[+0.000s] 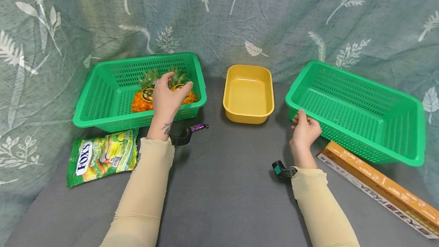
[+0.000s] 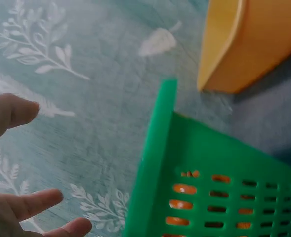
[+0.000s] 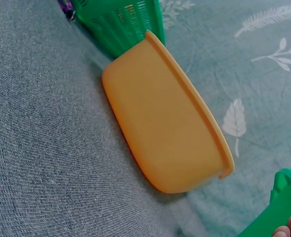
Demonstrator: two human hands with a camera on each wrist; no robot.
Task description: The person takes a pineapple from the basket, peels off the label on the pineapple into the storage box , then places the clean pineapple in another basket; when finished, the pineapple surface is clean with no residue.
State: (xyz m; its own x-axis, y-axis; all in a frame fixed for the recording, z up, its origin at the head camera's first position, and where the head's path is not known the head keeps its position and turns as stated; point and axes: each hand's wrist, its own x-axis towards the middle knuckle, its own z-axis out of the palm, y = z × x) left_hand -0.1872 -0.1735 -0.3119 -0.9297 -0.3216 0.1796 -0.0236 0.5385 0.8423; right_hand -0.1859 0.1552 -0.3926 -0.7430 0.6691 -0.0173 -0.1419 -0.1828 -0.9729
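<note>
My left hand (image 1: 168, 96) is over the front of the left green basket (image 1: 97, 119), thumb and fingers spread apart with nothing between them. Behind and beside it, inside this basket, sit two orange, pineapple-shaped items: one at left (image 1: 138, 103) and one at right (image 1: 189, 97), both with green leafy tops and dark round labels. The hand partly covers them. My right hand (image 1: 305, 134) is at the front left corner of the right green basket (image 1: 343, 144), fingers loosely curled near the rim. Only its fingertips (image 3: 287, 231) show in the right wrist view, beside the green wall.
Between the baskets stands a yellow tub (image 1: 248, 117). A green Fox's candy bag (image 1: 103, 155) lies before the left basket, and a small purple-wrapped candy (image 1: 197, 127) near its right corner. A long orange pasta box (image 1: 380, 190) lies before the right basket. A patterned curtain (image 1: 219, 29) hangs behind.
</note>
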